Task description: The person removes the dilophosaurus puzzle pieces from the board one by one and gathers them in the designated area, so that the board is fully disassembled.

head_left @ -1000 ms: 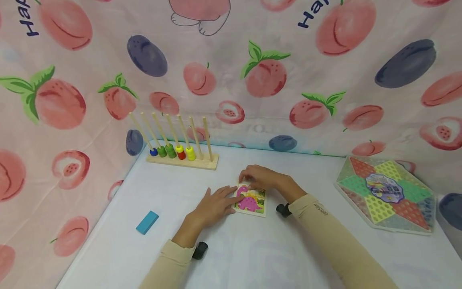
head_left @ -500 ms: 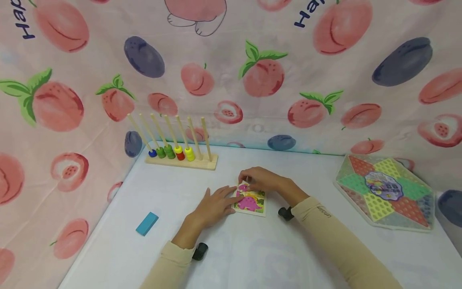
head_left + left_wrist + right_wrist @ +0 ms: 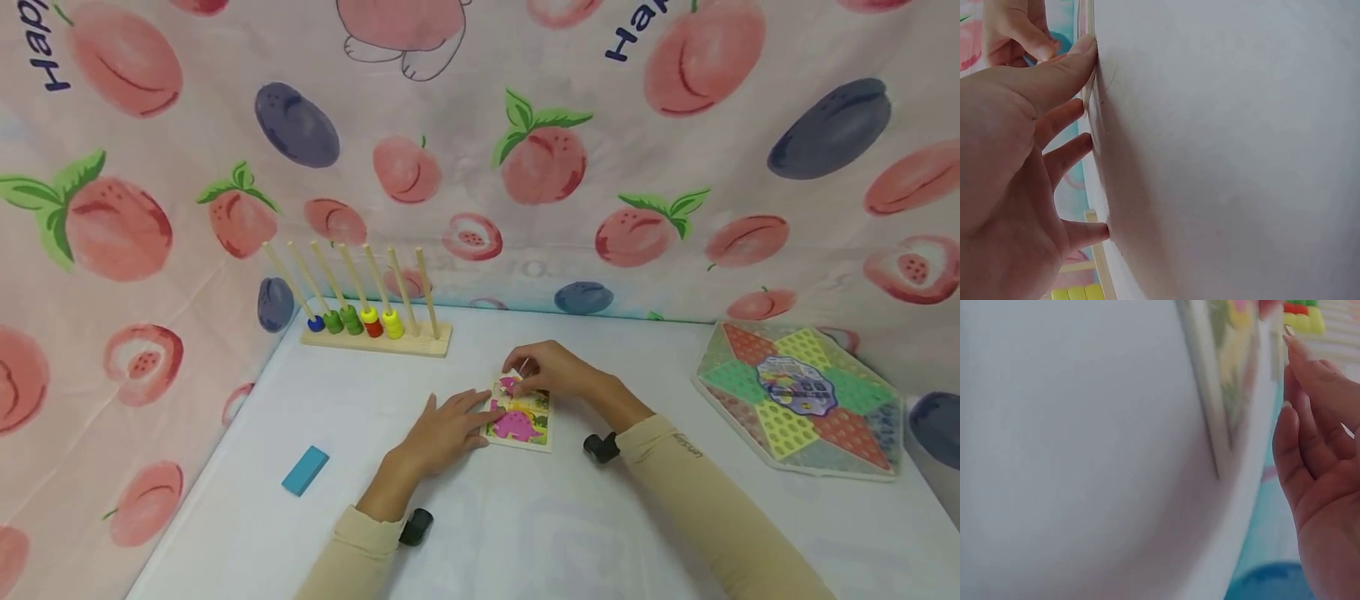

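A small dinosaur jigsaw puzzle [image 3: 517,427] in a pale tray lies on the table, showing a pink dinosaur on a yellow and green scene. My left hand [image 3: 447,433] rests beside and over its left edge, fingers spread and mostly straight. In the left wrist view the left thumb [image 3: 1079,56] lies against the tray's edge, and other fingertips touch the table. Above the puzzle's top edge, my right hand [image 3: 555,371] pinches a puzzle piece [image 3: 524,364], tilted up with its thin pale edge showing; the fingers hide most of it.
A wooden peg counter [image 3: 375,340] with coloured beads stands at the back left. A blue block [image 3: 305,471] lies at the left. At the right is a hexagonal Chinese checkers board [image 3: 795,392]. A fruit-print cloth hangs behind the table.
My right hand has moved slightly up and away from the puzzle with the piece, whose pale edge now shows more between the fingers. My left hand stays in place on the puzzle.
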`<state>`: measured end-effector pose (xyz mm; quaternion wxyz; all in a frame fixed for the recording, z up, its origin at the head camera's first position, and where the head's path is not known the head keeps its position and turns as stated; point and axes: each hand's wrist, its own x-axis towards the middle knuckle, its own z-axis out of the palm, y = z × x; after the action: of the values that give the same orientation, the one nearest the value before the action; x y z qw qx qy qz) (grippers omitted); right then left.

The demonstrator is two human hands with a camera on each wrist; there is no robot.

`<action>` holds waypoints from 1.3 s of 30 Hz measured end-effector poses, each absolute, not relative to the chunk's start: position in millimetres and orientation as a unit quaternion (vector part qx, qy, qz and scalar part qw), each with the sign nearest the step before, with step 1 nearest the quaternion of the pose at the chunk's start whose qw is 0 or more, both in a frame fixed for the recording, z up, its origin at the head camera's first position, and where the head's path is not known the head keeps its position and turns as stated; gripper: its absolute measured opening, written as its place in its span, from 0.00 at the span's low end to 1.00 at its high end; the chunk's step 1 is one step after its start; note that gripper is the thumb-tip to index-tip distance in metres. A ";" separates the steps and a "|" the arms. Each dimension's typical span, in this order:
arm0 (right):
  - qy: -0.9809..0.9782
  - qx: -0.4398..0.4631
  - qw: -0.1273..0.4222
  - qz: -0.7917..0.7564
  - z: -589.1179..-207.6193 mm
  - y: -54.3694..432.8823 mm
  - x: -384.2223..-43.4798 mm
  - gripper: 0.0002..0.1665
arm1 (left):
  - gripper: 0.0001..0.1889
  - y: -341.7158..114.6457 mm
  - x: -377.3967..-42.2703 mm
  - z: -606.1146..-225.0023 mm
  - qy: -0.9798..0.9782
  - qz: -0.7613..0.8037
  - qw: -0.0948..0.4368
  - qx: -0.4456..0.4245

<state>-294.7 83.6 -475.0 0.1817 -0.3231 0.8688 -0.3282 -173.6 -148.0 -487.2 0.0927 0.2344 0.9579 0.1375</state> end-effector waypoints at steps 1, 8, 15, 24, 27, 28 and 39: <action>0.866 -0.321 0.176 -0.339 -473.3 87.8 -295.0 0.16 | 0.26 -147.8 -173.6 -487.7 0.958 0.138 0.093 0.233; 0.854 -0.324 0.129 -0.386 -462.7 128.3 -304.4 0.20 | 0.27 -147.4 -174.5 -491.1 0.959 0.140 0.095 0.227; 0.851 -0.323 0.100 -0.400 -462.0 170.3 -307.8 0.21 | 0.26 -146.7 -174.6 -488.9 0.957 0.153 0.093 0.226; 0.855 -0.302 0.120 -0.404 -479.6 195.1 -302.7 0.16 | 0.26 -146.6 -171.2 -487.9 0.956 0.159 0.088 0.232; 0.863 -0.277 0.131 -0.401 -483.6 193.2 -302.5 0.15 | 0.26 -147.0 -172.0 -488.0 0.956 0.161 0.089 0.229; 0.867 -0.269 0.133 -0.398 -485.5 192.1 -302.2 0.15 | 0.27 -147.1 -172.1 -488.2 0.956 0.159 0.092 0.227; 0.886 -0.261 0.099 -0.370 -502.3 185.7 -298.7 0.14 | 0.26 -146.8 -170.9 -493.5 0.956 0.163 0.094 0.224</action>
<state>-298.7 185.7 -502.3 0.0988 -0.2610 0.8861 -0.3700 -170.9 -146.8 -493.5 0.0939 0.2241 0.9562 0.1630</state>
